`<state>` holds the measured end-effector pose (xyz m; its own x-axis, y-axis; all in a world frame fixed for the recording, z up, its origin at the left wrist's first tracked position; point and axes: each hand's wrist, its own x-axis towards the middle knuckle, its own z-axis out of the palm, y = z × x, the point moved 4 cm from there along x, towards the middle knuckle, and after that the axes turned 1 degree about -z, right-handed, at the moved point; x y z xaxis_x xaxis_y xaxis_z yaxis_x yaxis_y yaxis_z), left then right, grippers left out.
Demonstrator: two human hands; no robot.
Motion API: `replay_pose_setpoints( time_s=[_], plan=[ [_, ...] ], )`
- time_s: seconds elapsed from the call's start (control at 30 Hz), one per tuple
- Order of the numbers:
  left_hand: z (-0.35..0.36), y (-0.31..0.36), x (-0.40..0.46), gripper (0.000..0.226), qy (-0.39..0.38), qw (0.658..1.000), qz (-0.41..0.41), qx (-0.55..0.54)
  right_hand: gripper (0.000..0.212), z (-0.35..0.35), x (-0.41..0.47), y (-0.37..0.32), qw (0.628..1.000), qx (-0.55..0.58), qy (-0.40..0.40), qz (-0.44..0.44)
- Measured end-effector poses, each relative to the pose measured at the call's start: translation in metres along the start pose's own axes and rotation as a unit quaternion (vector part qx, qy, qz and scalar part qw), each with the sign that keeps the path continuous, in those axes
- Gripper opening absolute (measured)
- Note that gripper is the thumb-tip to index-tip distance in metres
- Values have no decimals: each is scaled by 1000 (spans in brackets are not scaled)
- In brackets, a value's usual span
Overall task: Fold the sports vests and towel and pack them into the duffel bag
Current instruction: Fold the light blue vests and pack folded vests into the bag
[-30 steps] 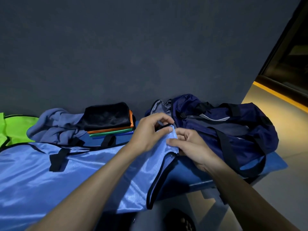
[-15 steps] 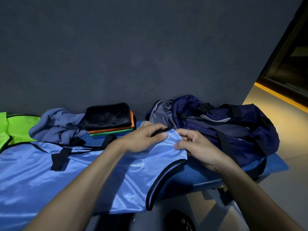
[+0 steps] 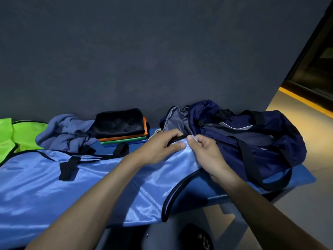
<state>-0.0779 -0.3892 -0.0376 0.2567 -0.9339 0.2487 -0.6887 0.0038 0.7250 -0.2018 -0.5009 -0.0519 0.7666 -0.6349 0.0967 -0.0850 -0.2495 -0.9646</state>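
Left of the bag (image 3: 252,141), going from the far end of the bench (image 3: 297,179), lay a green vest (image 3: 23,134), unfolded, then a grey-blue towel (image 3: 66,134) in a loose heap, also unfolded. Nearer the bag sat a neat stack (image 3: 122,129) of folded vests, black on top of orange, green and blue. Nothing could be seen packed inside the bag, whose mouth gaped open toward the stack. By my judgement the task was about half done: four vests folded, the blue vest (image 3: 54,186) in hand, the green one and the towel untouched, and all packing left.

The blue vest was spread across the bench in front of the stack, its shoulder end touching the bag. The left hand (image 3: 160,147) pinched the black-trimmed shoulder edge between thumb and curled fingers. The right hand (image 3: 207,152), just beside it and against the bag's side, pinched the same corner of cloth with curled fingers.

Against the frame from a second before, the left hand had dropped from a raised, arched pinch to lie lower over the cloth. The shoulder corner had been drawn flatter and closer to the bag. The right hand had kept its grip and shifted only a little. The stack, the towel and the green vest had not moved.
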Motion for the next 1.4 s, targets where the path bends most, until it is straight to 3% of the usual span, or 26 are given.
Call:
replay_pose_setpoints(
  time_s=[0.1,0.17,0.27,0.33,0.4,0.5,0.63,0.77,1.07,1.2,1.3,1.4],
  plan=[
    [-8,-7,-12,4,-48,998,-31,13,36,0,1,-6,992,-92,49,-63],
    [-20,-16,-23,13,-60,996,-57,38,29,-1,-1,-11,974,-177,68,-121],
    [-36,-31,-32,15,30,994,-67,84,30,-2,-3,-11,957,-236,80,-146],
    [-36,-36,-34,8,73,981,-47,173,31,-4,-1,-7,959,-237,90,-127],
    [-33,-33,-38,16,110,956,-10,271,33,-5,4,-3,964,-227,92,-98],
    [-25,-9,-54,16,156,960,26,229,40,-5,13,-1,971,-206,98,-66],
    [21,17,-78,51,42,955,-87,281,42,-1,23,-2,972,-206,103,-35],
    [50,25,-96,49,-12,927,-167,334,43,3,29,-3,976,-196,99,-10],
    [57,31,-119,37,-38,918,-207,336,46,4,34,4,969,-225,98,16],
    [61,29,-128,30,-62,948,-194,244,39,1,34,12,961,-258,97,13],
    [49,21,-128,26,-14,969,-185,165,38,-3,32,12,955,-277,100,5],
    [12,-6,-125,18,61,958,-187,208,38,-10,27,11,952,-289,100,-15]
  ],
)
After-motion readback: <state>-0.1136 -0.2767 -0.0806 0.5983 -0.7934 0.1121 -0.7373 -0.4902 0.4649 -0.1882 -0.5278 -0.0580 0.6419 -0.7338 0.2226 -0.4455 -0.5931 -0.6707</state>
